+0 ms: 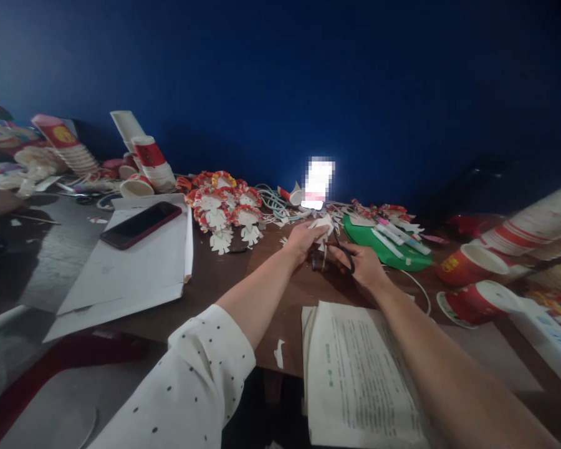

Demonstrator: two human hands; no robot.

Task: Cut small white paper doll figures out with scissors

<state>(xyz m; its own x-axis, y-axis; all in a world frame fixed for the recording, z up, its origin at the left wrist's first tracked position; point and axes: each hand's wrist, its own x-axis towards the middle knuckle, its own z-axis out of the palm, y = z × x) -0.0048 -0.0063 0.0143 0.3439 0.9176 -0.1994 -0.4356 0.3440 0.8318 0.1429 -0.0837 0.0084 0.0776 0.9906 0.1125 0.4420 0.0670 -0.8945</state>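
Observation:
My left hand [302, 242] is closed on a small white paper cutout [325, 228], held just above the brown table. Close beside it, my right hand [362, 265] grips a pair of scissors [346, 252] with dark handles. The blades point toward the paper; whether they touch it I cannot make out. A pile of white paper figures with red and yellow trim [222, 209] lies left of my hands. On the right is a green flat piece [383, 244] with several pens [395, 236] on it.
An open book [355, 374] lies at the front edge. White paper sheets [131, 268] carry a phone [141, 224] at left. Paper cups [152, 162] stand at back left, more cups [477, 265] at right, near a power strip [549, 337]. A lit screen [318, 181] glows behind. Another person's hand [0, 209] shows far left.

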